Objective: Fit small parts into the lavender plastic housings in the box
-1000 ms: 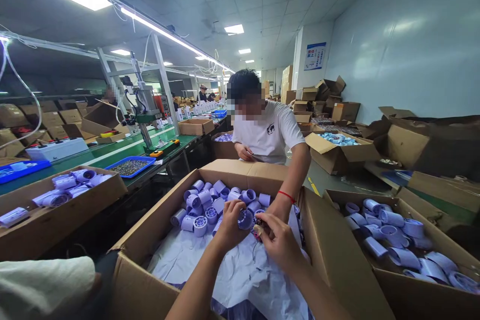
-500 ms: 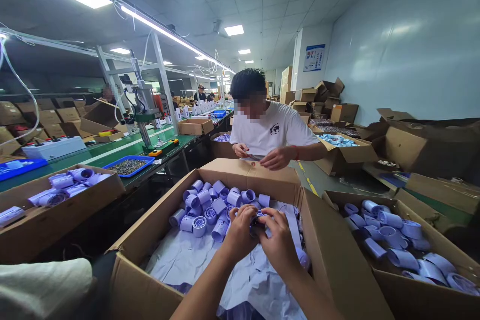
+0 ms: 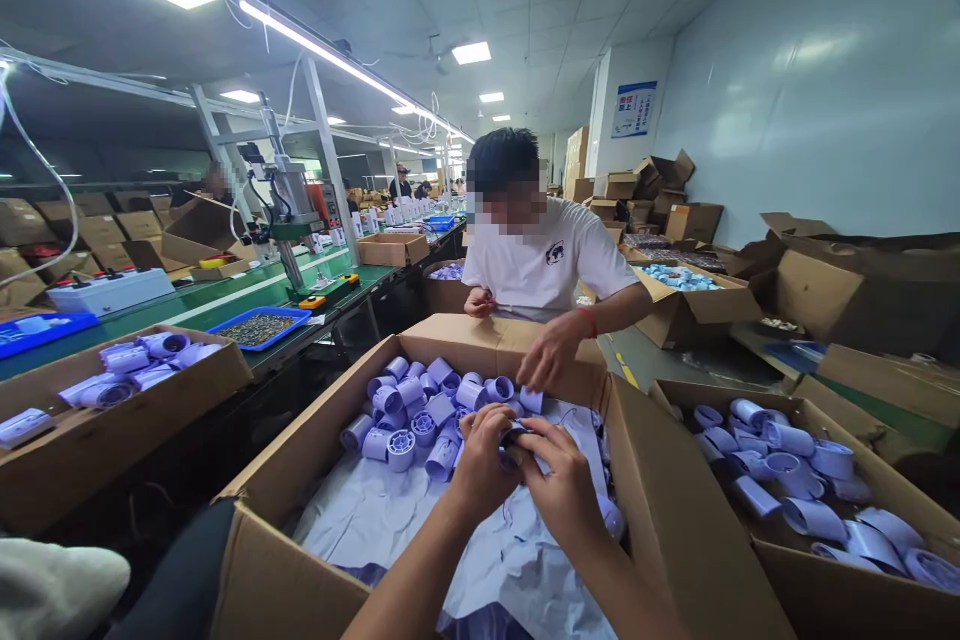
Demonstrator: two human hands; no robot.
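Observation:
My left hand [image 3: 484, 465] and my right hand [image 3: 559, 470] come together over the large cardboard box [image 3: 315, 420]. Between their fingertips is a short purple plastic cylinder [image 3: 513, 436] with a dark opening, mostly covered by the fingers. A thin wire seems to hang below it. Just beyond, several loose purple cylinders [image 3: 401, 450] lie heaped, some showing spoked ends. Crumpled white paper [image 3: 375, 515] spreads under my forearms. A co-worker's hand [image 3: 551, 355] dips over the far rim, close to my right hand; the other [image 3: 480, 302] pinches something small.
On the right stands an open carton [image 3: 757, 545] of purple cylinders; another carton [image 3: 187, 395] of them is at left. Beside the green conveyor bench [image 3: 202, 305] are a press machine [image 3: 292, 210] and a blue tray [image 3: 259, 328] of small parts. A co-worker [image 3: 525, 260] faces me.
The co-worker's one hand has reached down into the box, while the other drew back toward the body. My hands keep hold of the cylinder with slight finger movement.

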